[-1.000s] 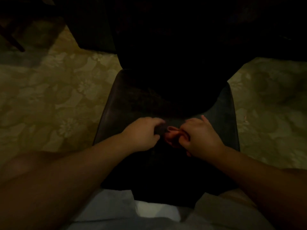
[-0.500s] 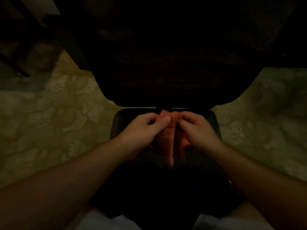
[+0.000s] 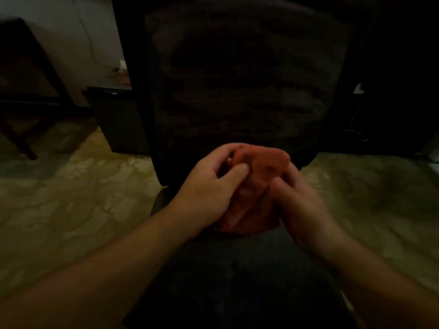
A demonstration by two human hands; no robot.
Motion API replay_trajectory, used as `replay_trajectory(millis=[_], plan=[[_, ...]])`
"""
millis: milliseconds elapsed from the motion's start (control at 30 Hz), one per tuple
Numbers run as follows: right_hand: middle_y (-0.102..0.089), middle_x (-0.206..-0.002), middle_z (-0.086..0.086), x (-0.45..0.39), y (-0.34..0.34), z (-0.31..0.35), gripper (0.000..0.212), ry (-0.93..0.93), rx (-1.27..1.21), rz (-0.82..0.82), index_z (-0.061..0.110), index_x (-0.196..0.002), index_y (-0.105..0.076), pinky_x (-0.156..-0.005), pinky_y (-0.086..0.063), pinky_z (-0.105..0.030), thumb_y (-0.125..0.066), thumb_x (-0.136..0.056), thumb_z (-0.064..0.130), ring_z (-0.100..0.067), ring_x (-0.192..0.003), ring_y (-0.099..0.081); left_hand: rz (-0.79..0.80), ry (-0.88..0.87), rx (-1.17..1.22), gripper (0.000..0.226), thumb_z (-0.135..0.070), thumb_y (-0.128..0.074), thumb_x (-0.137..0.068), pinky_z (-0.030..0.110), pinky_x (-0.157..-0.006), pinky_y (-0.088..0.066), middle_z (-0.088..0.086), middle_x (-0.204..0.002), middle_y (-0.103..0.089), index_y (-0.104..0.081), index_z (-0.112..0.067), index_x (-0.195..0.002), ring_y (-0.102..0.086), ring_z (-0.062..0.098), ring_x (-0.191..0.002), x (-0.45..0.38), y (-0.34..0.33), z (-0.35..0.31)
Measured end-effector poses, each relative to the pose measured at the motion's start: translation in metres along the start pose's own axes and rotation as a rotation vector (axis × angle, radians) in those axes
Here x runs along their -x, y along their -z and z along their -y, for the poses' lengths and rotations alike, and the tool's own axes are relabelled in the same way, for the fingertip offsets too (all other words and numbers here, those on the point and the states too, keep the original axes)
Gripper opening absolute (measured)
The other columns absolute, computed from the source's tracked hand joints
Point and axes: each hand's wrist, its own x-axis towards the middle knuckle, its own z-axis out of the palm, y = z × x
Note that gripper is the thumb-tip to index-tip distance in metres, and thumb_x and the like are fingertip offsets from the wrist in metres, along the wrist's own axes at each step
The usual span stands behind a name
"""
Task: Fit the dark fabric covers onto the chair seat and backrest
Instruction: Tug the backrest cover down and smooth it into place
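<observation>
A dark office chair fills the middle of the dim view, its backrest upright ahead and its seat below my arms. A bunched reddish-orange piece of fabric is held up just above the seat's rear, in front of the backrest's lower edge. My left hand grips its left side, thumb pressed on the front. My right hand grips its right side with curled fingers. Whether the seat and backrest wear their dark covers cannot be told in this light.
Patterned olive carpet lies on both sides of the chair. A dark low cabinet stands behind the chair at left, and a dark table frame at far left. A cable hangs at right.
Both hands have lifted the reddish fabric from the seat up toward the backrest, drawing more of it out. The view has tilted up, revealing the whole backrest.
</observation>
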Motion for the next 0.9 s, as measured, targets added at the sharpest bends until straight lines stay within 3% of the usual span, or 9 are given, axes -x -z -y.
replay_trajectory(millis=[67, 200, 267, 367, 433, 567, 733, 800, 900], plan=[[-0.074, -0.122, 0.016, 0.009, -0.011, 0.008, 0.080, 0.068, 0.166, -0.082, 0.039, -0.128, -0.059, -0.096, -0.058, -0.030, -0.089, -0.060, 0.069, -0.008, -0.118, -0.070, -0.011, -0.019, 0.067, 0.026, -0.015, -0.058, -0.107, 0.028, -0.088, -0.060, -0.005, -0.115, -0.078, -0.072, -0.031, -0.121, -0.075, 0.012, -0.108, 0.010, -0.012, -0.015], [-0.080, -0.108, 0.008, -0.002, -0.020, 0.030, 0.051, 0.080, 0.100, -0.126, 0.035, -0.123, -0.063, -0.079, -0.061, -0.028, -0.085, -0.085, 0.009, -0.011, -0.102, -0.077, -0.003, 0.184, 0.488, 0.029, -0.012, -0.045, -0.111, 0.030, -0.071, -0.064, 0.005, -0.104, -0.081, -0.073, -0.018, -0.119, -0.079, 0.017, -0.090, 0.011, -0.020, -0.059], [-0.078, -0.112, -0.002, -0.016, -0.021, 0.052, 0.042, 0.094, 0.097, -0.232, 0.034, -0.117, -0.071, -0.081, -0.064, -0.038, -0.086, -0.083, 0.014, -0.018, -0.103, -0.077, 0.024, 0.207, 0.535, 0.031, -0.012, -0.044, -0.112, 0.029, -0.067, -0.064, 0.005, -0.099, -0.082, -0.074, -0.015, -0.117, -0.079, 0.015, -0.084, -0.001, -0.019, -0.081], [-0.064, -0.141, -0.008, -0.040, -0.018, 0.082, 0.048, 0.164, 0.155, -0.321, 0.039, -0.118, -0.075, -0.101, -0.057, -0.055, -0.084, -0.071, 0.038, -0.028, -0.130, -0.064, 0.010, 0.170, 0.433, 0.026, -0.016, -0.051, -0.110, 0.039, -0.081, -0.066, 0.006, -0.109, -0.081, -0.073, -0.020, -0.123, -0.080, 0.021, -0.097, -0.029, -0.015, -0.101], [-0.071, -0.127, -0.011, -0.054, -0.011, 0.100, 0.034, 0.195, 0.108, -0.380, 0.032, -0.111, -0.077, -0.090, -0.062, -0.057, -0.085, -0.079, 0.027, -0.032, -0.114, -0.073, -0.006, 0.093, 0.276, 0.022, -0.018, -0.063, -0.105, 0.045, -0.087, -0.065, 0.006, -0.112, -0.080, -0.073, -0.028, -0.122, -0.079, 0.023, -0.100, -0.047, -0.014, -0.104], [-0.079, -0.085, -0.009, -0.071, 0.004, 0.123, 0.005, 0.136, -0.004, -0.439, 0.018, -0.100, -0.074, -0.061, -0.065, -0.040, -0.072, -0.097, 0.015, -0.026, -0.071, -0.077, -0.045, -0.054, -0.150, 0.035, -0.014, -0.081, -0.092, 0.042, -0.083, -0.066, -0.003, -0.106, -0.077, -0.071, -0.039, -0.115, -0.078, 0.017, -0.096, -0.074, -0.014, -0.106], [-0.081, -0.084, -0.002, -0.086, 0.021, 0.133, 0.018, 0.018, -0.042, -0.402, 0.023, -0.095, -0.079, -0.061, -0.063, -0.036, -0.064, -0.100, 0.013, -0.019, -0.076, -0.079, -0.131, -0.059, -0.397, 0.036, -0.015, -0.086, -0.086, 0.019, -0.067, -0.061, -0.009, -0.096, -0.072, -0.067, -0.038, -0.106, -0.072, 0.005, -0.086, -0.099, -0.023, -0.119], [-0.080, -0.081, 0.000, -0.092, 0.027, 0.138, 0.025, 0.046, -0.154, -0.403, 0.022, -0.098, -0.079, -0.057, -0.062, -0.031, -0.058, -0.101, 0.010, -0.015, -0.072, -0.078, -0.126, -0.044, -0.333, 0.025, -0.017, -0.084, -0.089, 0.024, -0.071, -0.064, -0.006, -0.092, -0.076, -0.071, -0.032, -0.104, -0.074, 0.006, -0.082, -0.108, -0.037, -0.120], [-0.079, -0.080, 0.001, -0.104, 0.030, 0.146, 0.029, 0.147, -0.252, -0.500, 0.025, -0.102, -0.075, -0.058, -0.062, -0.030, -0.051, -0.102, 0.010, -0.014, -0.070, -0.077, -0.057, 0.050, -0.017, 0.009, -0.021, -0.074, -0.099, 0.045, -0.081, -0.067, 0.001, -0.097, -0.079, -0.075, -0.029, -0.103, -0.079, 0.019, -0.089, -0.118, -0.064, -0.128]])
